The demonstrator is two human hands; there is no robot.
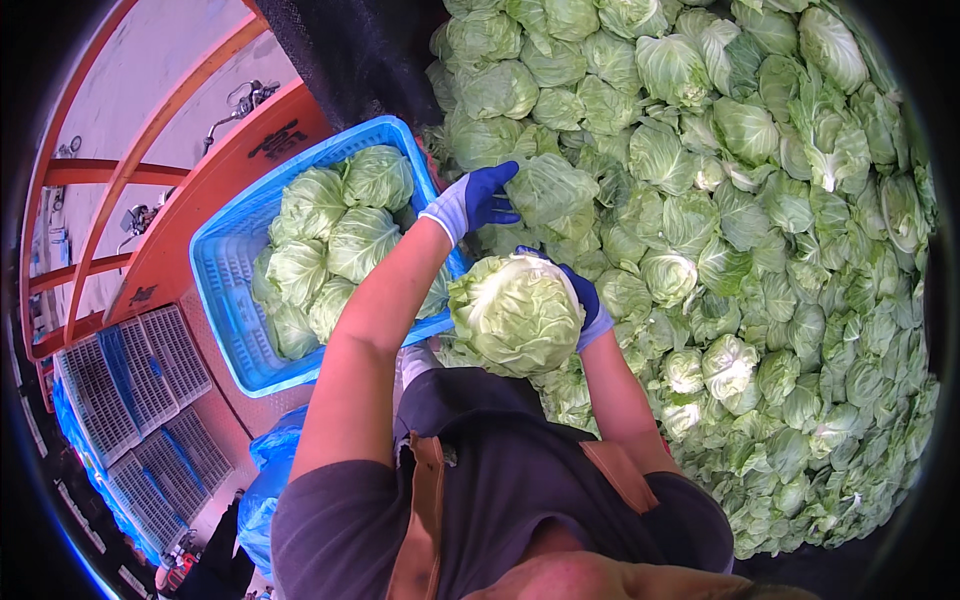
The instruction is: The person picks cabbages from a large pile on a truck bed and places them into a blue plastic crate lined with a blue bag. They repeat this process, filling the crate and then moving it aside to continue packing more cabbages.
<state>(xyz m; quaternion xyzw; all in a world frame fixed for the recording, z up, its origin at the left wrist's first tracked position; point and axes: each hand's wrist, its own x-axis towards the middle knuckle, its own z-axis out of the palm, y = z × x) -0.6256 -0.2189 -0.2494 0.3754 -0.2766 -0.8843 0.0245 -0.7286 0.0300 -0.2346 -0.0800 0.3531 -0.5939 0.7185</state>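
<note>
— What is the right hand [590,300] doing?

— It wears a blue and white glove. Its fingers curl around the far side of a big green cabbage [516,312] and hold it up in front of the person's chest.

— And the left hand [478,200]?

— It has the same kind of glove. Its fingers are spread flat and touch another cabbage [550,187] on the big cabbage pile [760,260]. It is not pinching anything.

— Where is the held cabbage?

— It is up in the air, just beside the blue crate [228,290] and right at the edge of the pile.

— What is in the crate?

— Lots of cabbages [335,240], packed close together. The left arm reaches across the crate's corner.

— What else is around?

— An orange rail [190,215] is on the left. Below it there are empty blue and white crates [135,400] stacked side by side, and a blue plastic bag [265,480] is near the person's shoulder.
</note>
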